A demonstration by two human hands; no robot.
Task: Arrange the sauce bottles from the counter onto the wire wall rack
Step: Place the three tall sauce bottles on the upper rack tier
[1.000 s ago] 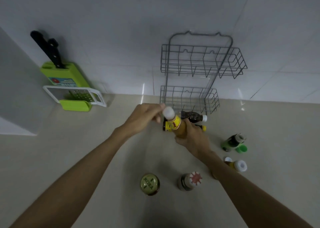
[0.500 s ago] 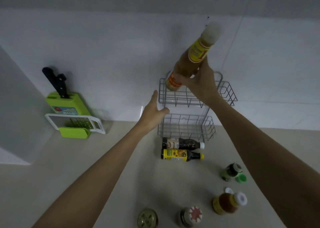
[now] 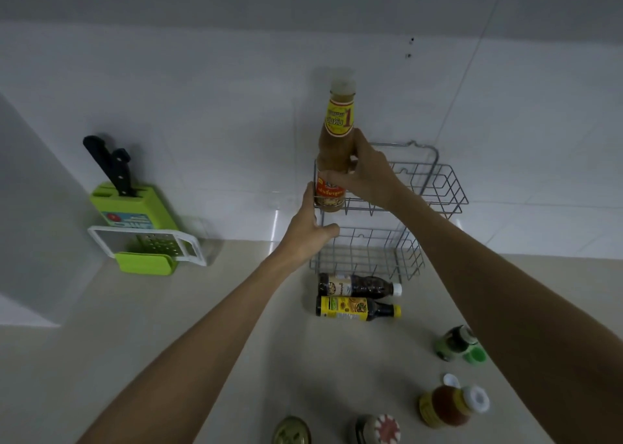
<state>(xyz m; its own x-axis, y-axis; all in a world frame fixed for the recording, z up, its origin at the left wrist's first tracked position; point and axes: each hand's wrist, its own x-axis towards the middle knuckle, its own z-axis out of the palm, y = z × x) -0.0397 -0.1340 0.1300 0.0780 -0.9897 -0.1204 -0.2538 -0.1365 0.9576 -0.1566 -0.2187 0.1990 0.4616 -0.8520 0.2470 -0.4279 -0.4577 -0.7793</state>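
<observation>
A grey two-tier wire rack (image 3: 438, 187) hangs on the white tiled wall. My right hand (image 3: 365, 170) grips a tall tan sauce bottle (image 3: 337, 133) with a yellow and red label, upright, its base inside the left end of the upper basket. My left hand (image 3: 310, 231) holds the rack's left edge between the two tiers. Below the rack two dark bottles lie on the counter: one with a white cap (image 3: 359, 286) and one with a yellow label and cap (image 3: 357, 307).
On the counter at right stand a green bottle (image 3: 458, 342) and an orange-red bottle with a white cap (image 3: 450, 405). Two jars (image 3: 379, 428) sit at the bottom edge. A green knife block with a grater (image 3: 135, 221) stands at left.
My right hand has lowered the tan bottle from a tilt above the rack to upright in the upper basket. My left hand has moved up and closed on the rack's left edge.
</observation>
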